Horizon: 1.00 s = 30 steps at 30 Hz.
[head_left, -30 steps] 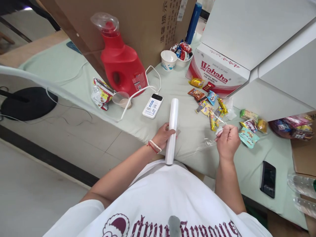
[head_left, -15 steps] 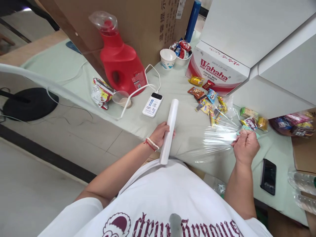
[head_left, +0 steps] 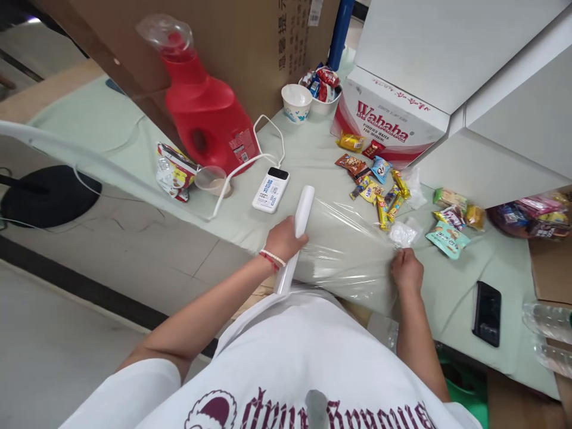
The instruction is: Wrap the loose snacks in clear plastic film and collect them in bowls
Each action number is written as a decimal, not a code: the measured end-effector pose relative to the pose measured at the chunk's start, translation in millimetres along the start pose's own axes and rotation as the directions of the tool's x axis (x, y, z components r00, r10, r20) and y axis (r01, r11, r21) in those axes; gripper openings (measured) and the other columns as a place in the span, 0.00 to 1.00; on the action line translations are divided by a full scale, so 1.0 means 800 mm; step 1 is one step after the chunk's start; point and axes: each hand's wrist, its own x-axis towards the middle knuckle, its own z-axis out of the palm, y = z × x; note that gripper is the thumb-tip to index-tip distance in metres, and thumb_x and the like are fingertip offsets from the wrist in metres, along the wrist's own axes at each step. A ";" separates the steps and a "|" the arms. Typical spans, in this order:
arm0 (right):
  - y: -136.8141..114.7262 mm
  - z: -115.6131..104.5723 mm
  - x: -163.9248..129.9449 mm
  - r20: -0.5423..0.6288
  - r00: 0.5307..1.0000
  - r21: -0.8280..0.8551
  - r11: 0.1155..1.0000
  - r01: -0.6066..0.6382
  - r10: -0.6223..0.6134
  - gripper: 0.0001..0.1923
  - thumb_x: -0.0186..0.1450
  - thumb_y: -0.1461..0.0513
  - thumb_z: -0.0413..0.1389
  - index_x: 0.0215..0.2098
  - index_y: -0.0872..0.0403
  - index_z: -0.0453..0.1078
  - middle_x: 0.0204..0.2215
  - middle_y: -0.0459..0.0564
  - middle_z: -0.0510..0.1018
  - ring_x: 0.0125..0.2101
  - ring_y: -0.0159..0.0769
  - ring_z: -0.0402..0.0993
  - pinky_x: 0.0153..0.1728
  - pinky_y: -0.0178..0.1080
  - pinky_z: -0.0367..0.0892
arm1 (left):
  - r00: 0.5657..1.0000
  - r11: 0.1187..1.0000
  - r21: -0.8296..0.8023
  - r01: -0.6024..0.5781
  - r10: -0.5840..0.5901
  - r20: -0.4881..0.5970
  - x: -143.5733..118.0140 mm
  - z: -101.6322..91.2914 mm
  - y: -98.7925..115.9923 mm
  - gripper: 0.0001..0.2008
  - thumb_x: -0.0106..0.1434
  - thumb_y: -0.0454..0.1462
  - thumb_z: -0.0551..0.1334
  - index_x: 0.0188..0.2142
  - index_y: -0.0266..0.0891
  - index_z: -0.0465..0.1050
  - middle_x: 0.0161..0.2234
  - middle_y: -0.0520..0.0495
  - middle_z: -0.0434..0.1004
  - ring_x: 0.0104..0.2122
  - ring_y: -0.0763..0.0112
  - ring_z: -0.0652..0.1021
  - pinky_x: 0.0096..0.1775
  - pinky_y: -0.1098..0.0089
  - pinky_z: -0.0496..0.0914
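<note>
Item: long white roll of clear cling film, lying at the near edge of the pale green desk. Our left hand was closed round its middle, apparently to steady it. Our right hand was closed on the far edge of the transparent film sheet, which lay stretched flat over the desk between both hands; we judged the pull kept it taut.

Right of the sheet: scattered bright snack packets and one crumpled clear wrapper.

Containers: white bowl at the far side, filled with wrapped sweets; white paper cup beside it, contents unseen; small clear cup near the red plastic detergent jug, holding something pale; red-and-white carton, closed.
</note>
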 end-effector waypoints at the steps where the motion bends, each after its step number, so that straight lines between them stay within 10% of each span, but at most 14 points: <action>1: -0.001 0.001 -0.002 0.016 1.000 -0.087 0.996 -0.021 0.022 0.20 0.74 0.51 0.41 0.39 0.50 0.71 0.21 0.52 0.75 0.24 0.47 0.73 0.29 0.42 0.62 | 1.000 0.996 0.094 -0.011 0.010 0.005 -0.003 -0.001 0.003 0.17 0.62 0.45 0.65 0.46 0.37 0.73 0.41 0.37 0.78 0.40 0.51 0.80 0.43 0.60 0.72; 6: -0.001 -0.035 0.004 0.206 0.970 -0.361 0.931 -0.048 0.130 0.20 0.74 0.51 0.45 0.42 0.49 0.76 0.29 0.57 0.81 0.28 0.48 0.78 0.29 0.42 0.64 | 0.966 0.949 0.281 -0.140 0.193 -0.171 -0.014 0.000 0.007 0.28 0.64 0.43 0.65 0.62 0.37 0.70 0.57 0.27 0.73 0.58 0.37 0.74 0.52 0.46 0.72; 13: -0.106 -0.106 0.133 0.146 0.983 -0.418 0.894 0.160 -0.108 0.24 0.71 0.46 0.52 0.52 0.51 0.78 0.41 0.63 0.84 0.41 0.55 0.81 0.39 0.48 0.71 | 0.716 0.708 0.153 -0.689 0.698 -0.011 -0.014 0.023 0.013 0.19 0.71 0.28 0.54 0.52 0.42 0.79 0.58 0.35 0.78 0.71 0.51 0.64 0.70 0.41 0.52; 16: -0.199 -0.085 0.218 0.120 0.976 -0.377 0.901 0.215 -0.183 0.25 0.72 0.50 0.52 0.53 0.59 0.77 0.45 0.72 0.82 0.46 0.59 0.80 0.44 0.51 0.71 | 0.617 0.591 0.181 -0.786 0.771 0.160 -0.011 0.044 0.028 0.19 0.72 0.29 0.54 0.56 0.36 0.77 0.59 0.32 0.78 0.69 0.52 0.68 0.70 0.46 0.57; 21: -0.301 -0.011 0.299 0.289 0.872 -0.264 0.843 0.469 -0.395 0.37 0.65 0.46 0.63 0.63 0.63 0.68 0.59 0.73 0.74 0.55 0.61 0.74 0.52 0.51 0.70 | 0.578 0.540 0.205 -0.816 0.761 0.295 -0.007 0.075 0.042 0.22 0.72 0.38 0.59 0.65 0.43 0.71 0.69 0.35 0.67 0.70 0.50 0.65 0.69 0.44 0.55; 25: -0.299 0.015 0.318 0.386 0.796 -0.215 0.794 0.569 -0.466 0.30 0.64 0.52 0.65 0.58 0.62 0.72 0.55 0.67 0.78 0.52 0.56 0.75 0.52 0.48 0.69 | 0.567 0.543 0.169 -0.823 0.766 0.303 -0.005 0.086 0.035 0.26 0.73 0.45 0.59 0.68 0.50 0.66 0.73 0.42 0.61 0.72 0.51 0.61 0.70 0.41 0.48; 30: -0.261 -0.018 0.346 0.274 0.763 -0.017 0.790 0.613 -0.586 0.28 0.62 0.55 0.64 0.57 0.60 0.72 0.49 0.59 0.80 0.46 0.50 0.75 0.49 0.46 0.69 | 0.552 0.521 0.184 -0.834 0.773 0.314 -0.003 0.089 0.025 0.24 0.74 0.45 0.57 0.68 0.52 0.66 0.74 0.45 0.58 0.73 0.55 0.59 0.71 0.42 0.46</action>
